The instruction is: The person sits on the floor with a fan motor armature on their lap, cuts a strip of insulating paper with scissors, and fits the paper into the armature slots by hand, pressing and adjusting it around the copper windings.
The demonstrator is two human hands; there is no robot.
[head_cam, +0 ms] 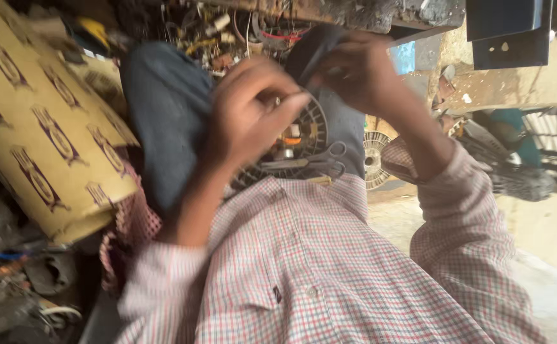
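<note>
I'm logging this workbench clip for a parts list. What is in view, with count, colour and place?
Fan wheel: one, pale, slotted, on the lap under the hands.
Scissors: one pair, grey metal, lying on the lap below the fan wheel.
Second wheel: one, pale, on the floor right of the lap.
Paper roll: one, yellow with dark printed marks, at left.
Scrap parts and wires: many, mixed colours, at the top; count not clear.
Dark metal box: one, top right.
Trousers: grey-blue, on the knees.
Shirt: red and white check, bottom.
Left hand: above the fan wheel, fingers curled; blurred.
Right hand: pinching a dark flap; blurred.
</note>
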